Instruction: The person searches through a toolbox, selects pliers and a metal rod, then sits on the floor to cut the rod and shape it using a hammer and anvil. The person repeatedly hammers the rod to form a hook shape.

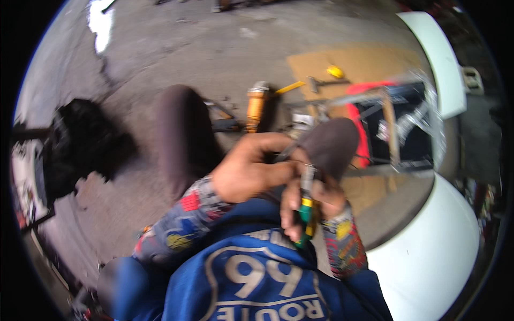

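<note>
**Two hands crowded on one tool, close over the knee**

The right hand (310,206) is clenched around a pair of pliers (305,211) with green and yellow grips; the metal nose points up toward twelve o'clock and meets the left hand (249,171) just above it. The left hand is curled shut, fingers pinching a thin dark piece, perhaps a wire or rod (286,152), that pokes out toward one o'clock. What that piece is cannot be told through the blur. Both hands sit right over the person's right knee (332,142), near the centre of the view.

The risks, as I judge them:

- The left fingertips lie touching the pliers' nose. A slip of the tool could nip or jab them.
- If the thin piece springs free, it could flick up toward the face, since the work is held close under the head.
- The knee is directly beneath, so a hard push that breaks loose may drive the tool into the leg.
- Loose gear lies on the concrete floor (214,48) at twelve o'clock: an orange cylinder (256,107), a hammer (321,83) on a sheet of cardboard (364,61), a black frame (396,128) at two o'clock. A small dropped part could vanish among them.
</note>
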A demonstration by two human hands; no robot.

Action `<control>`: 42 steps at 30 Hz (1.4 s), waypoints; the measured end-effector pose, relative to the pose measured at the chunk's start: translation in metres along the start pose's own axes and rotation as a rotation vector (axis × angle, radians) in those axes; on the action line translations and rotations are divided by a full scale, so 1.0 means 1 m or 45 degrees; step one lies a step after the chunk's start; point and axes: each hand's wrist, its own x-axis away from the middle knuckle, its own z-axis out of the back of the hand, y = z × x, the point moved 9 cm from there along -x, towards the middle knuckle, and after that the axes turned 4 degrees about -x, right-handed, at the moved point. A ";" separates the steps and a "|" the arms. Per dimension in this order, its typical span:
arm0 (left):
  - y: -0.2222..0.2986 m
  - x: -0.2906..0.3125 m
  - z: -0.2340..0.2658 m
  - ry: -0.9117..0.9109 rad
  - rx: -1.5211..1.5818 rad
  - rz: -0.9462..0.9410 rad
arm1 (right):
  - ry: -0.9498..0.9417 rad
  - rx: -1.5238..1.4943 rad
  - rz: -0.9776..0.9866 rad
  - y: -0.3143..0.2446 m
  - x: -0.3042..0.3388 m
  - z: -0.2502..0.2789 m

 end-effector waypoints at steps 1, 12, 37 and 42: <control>0.002 0.004 0.002 0.017 -0.039 -0.045 | -0.045 -0.096 0.009 0.002 -0.003 -0.005; 0.017 0.035 0.050 0.419 -0.021 -0.338 | 0.656 0.936 -0.013 -0.003 -0.005 0.006; 0.031 0.115 0.063 0.790 0.793 -0.478 | 1.459 1.432 1.023 -0.197 0.110 0.079; 0.030 0.104 0.069 0.901 0.747 -0.469 | 1.500 1.709 0.626 -0.199 0.070 0.224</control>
